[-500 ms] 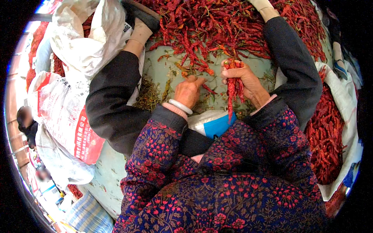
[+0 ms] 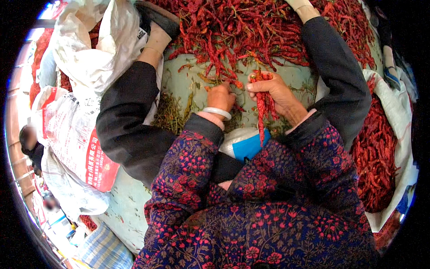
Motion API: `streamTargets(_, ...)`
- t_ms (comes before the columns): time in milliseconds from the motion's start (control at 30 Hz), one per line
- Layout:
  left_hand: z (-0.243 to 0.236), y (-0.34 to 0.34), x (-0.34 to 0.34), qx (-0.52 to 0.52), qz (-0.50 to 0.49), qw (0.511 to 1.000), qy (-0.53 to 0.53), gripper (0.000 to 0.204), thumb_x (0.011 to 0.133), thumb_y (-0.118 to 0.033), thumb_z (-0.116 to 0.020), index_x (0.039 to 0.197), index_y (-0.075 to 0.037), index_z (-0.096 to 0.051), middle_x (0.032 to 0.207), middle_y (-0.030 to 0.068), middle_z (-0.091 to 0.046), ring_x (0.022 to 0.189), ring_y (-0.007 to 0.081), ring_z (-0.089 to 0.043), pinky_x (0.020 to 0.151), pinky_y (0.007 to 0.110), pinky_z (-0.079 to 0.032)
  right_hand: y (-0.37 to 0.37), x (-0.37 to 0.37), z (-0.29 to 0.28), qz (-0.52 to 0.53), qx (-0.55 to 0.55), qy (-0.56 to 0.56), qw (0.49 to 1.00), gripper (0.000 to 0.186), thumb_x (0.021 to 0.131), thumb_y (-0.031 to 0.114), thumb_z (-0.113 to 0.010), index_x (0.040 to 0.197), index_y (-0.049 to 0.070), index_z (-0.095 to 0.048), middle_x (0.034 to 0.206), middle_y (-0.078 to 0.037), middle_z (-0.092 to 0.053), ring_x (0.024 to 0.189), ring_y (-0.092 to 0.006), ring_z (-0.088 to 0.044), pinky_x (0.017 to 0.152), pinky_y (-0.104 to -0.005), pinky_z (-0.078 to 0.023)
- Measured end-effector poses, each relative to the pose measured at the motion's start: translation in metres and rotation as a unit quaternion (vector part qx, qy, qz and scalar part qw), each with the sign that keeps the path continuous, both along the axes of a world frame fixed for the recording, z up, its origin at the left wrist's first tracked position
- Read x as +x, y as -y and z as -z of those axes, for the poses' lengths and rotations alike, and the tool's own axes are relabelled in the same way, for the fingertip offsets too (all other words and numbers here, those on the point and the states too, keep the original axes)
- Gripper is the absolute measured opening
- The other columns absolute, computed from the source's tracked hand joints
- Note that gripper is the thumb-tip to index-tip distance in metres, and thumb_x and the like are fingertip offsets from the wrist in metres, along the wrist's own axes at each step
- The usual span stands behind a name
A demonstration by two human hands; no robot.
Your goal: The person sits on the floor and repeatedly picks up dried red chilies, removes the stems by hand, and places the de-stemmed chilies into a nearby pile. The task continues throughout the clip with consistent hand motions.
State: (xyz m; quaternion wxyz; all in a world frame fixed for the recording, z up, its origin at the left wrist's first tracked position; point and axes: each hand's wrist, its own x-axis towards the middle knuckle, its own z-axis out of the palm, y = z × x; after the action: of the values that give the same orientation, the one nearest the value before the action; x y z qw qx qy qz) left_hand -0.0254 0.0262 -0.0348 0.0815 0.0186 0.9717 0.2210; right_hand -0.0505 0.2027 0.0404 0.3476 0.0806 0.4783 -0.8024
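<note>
A bunch of dried red chili peppers (image 2: 264, 106) hangs tips down from my right hand (image 2: 278, 92), whose thumb and fingers close round its upper end. To its left, my left hand (image 2: 220, 97), with a white bangle at the wrist, is down at the near edge of the chili pile (image 2: 242, 33). Its fingers are curled in; what they pinch, if anything, is hidden. A few loose chilies lie just beyond its fingertips. Below both hands, between my legs, sits a white and blue rounded thing (image 2: 244, 144).
My dark-trousered legs spread to either side of the pale green sheet (image 2: 179, 67). Stem scraps (image 2: 168, 114) are heaped left of my left hand. White woven sacks (image 2: 96, 49) stand at the left. An open sack of chilies (image 2: 375, 157) is at the right.
My left hand has moved slightly away from me, and its fingers have curled in. My right hand has shifted a little left with the chili bunch still in it.
</note>
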Motion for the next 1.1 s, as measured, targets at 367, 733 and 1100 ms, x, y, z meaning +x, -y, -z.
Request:
streamTargets(367,-0.072,0.031,0.007,0.602,-0.120,0.782,0.105,0.015,0.081,-0.001,-0.052,0.095,-0.001,-0.058,0.077,0.0065,-0.061,0.060,0.0138,-0.059,0.049,0.023,-0.046,-0.004,-0.005,0.001,-0.008,0.034,-0.012,0.999,0.017,0.075,0.006,-0.062,0.090,-0.001,-0.057,0.077,-0.009,-0.062,0.064,-0.0132,-0.059,0.056,-0.0220,-0.047)
streamTargets(733,-0.076,0.008,0.017,0.505,-0.006,0.863,-0.014,0.019,0.077,0.003,-0.052,0.092,-0.002,-0.063,0.084,0.0046,-0.058,0.076,0.0123,-0.056,0.065,0.024,-0.045,0.009,0.013,0.000,-0.063,-0.029,0.015,0.997,0.016,0.073,0.007,-0.065,0.086,0.000,-0.058,0.073,-0.006,-0.060,0.061,-0.0143,-0.058,0.055,-0.0248,-0.048)
streamTargets(1100,-0.094,0.039,0.016,0.530,-0.110,0.841,-0.027,0.024,0.082,-0.003,-0.049,0.102,-0.001,-0.060,0.095,0.0059,-0.062,0.085,0.0124,-0.057,0.072,0.026,-0.046,0.013,0.012,0.007,-0.005,0.077,-0.028,0.997,0.012,0.068,0.002,-0.064,0.079,0.002,-0.060,0.068,-0.002,-0.058,0.058,-0.0097,-0.053,0.054,-0.0240,-0.042)
